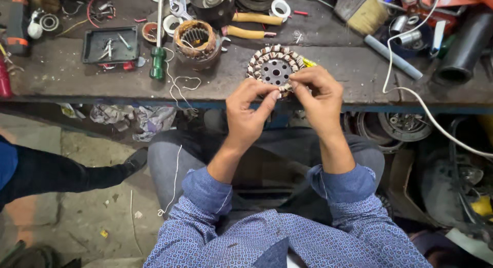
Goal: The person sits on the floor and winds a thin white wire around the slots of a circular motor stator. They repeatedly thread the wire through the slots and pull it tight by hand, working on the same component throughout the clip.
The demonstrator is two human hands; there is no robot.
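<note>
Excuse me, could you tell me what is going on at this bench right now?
A person seated at the dark workbench holds a round copper-wound motor stator at its front edge. The left hand and right hand pinch its near rim together. Another copper-wound stator and yellow-handled pliers lie behind.

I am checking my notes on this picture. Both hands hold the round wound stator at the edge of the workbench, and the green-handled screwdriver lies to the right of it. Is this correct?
Not quite. In the head view the left hand and right hand do hold the round wound stator at the workbench edge, but the green-handled screwdriver lies to its left, not its right.
</note>
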